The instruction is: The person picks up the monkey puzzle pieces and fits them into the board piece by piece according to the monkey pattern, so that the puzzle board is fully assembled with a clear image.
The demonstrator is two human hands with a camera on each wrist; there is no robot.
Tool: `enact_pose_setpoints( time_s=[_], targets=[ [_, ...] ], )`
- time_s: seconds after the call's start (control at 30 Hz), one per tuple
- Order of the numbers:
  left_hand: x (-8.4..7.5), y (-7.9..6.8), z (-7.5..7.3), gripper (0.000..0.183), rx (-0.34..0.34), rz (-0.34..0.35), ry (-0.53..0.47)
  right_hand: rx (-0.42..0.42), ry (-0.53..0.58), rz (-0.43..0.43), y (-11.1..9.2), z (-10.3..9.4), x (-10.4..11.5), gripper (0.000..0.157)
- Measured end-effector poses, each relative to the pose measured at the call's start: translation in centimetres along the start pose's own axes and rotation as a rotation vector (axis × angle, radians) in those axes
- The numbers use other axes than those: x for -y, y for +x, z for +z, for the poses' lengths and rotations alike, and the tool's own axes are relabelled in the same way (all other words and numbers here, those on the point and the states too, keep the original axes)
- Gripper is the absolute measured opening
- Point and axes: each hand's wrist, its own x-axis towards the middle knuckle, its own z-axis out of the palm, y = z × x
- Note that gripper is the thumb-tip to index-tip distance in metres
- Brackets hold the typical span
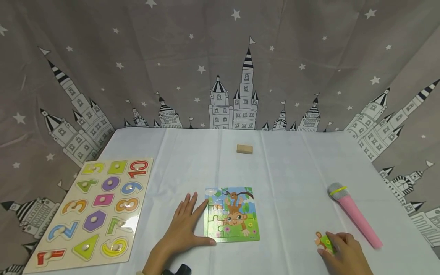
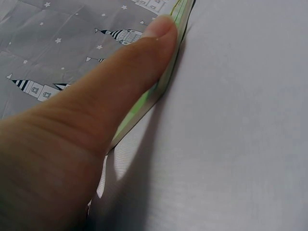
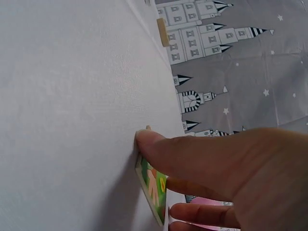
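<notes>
A square jigsaw puzzle (image 1: 240, 214) with a hanging monkey on it lies flat in the middle of the table; jigsaw outlines show on its left part. My left hand (image 1: 183, 229) rests at its left side with fingers spread and straight. The left thumb (image 2: 139, 57) touches the edge near the puzzle's lower left corner. Off to the right, my right hand (image 1: 347, 254) pinches a jigsaw piece (image 1: 324, 243) between thumb and fingers. In the right wrist view, the piece (image 3: 153, 187) stands tilted by the white cloth, partly hidden by the thumb.
On the left lies a number and shape peg board (image 1: 135, 214). A pink toy microphone (image 1: 359, 219) lies beyond the right hand. Toward the back sits a small wooden block (image 1: 245, 149). A black object (image 1: 183, 270) shows at the front edge, by the left wrist.
</notes>
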Motion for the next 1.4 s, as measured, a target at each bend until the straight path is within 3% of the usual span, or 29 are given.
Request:
enact_pose_setpoints(
  time_s=[0.3,0.63,0.7,0.87,0.97,1.13,1.4],
  targets=[
    [0.0,0.0,0.0,0.112,0.010,-0.013,0.002,-0.082,0.053,-0.023,-0.5,0.5,0.3,0.058],
    [0.0,0.1,0.2,0.112,0.005,-0.006,0.006,-0.062,0.122,-0.024,-0.1,0.2,0.2,0.064],
    [0.0,0.1,0.2,0.112,0.004,-0.006,0.006,-0.106,0.147,-0.051,-0.2,0.4,0.2,0.059],
    [0.0,0.0,0.1,0.112,0.010,-0.017,-0.010,-0.339,0.203,-0.214,-0.6,1.3,0.4,0.035],
    [-0.1,0.1,0.1,0.112,0.014,-0.021,-0.008,-0.400,0.208,-0.224,-0.9,1.7,0.5,0.027],
    [-0.1,0.2,0.0,0.112,0.019,-0.019,-0.007,-0.387,0.190,-0.152,-1.2,1.6,0.7,0.021],
    [-0.2,0.1,0.0,0.111,0.015,-0.025,-0.013,-0.340,0.280,-0.106,-1.6,1.0,1.4,0.017]
  ],
)
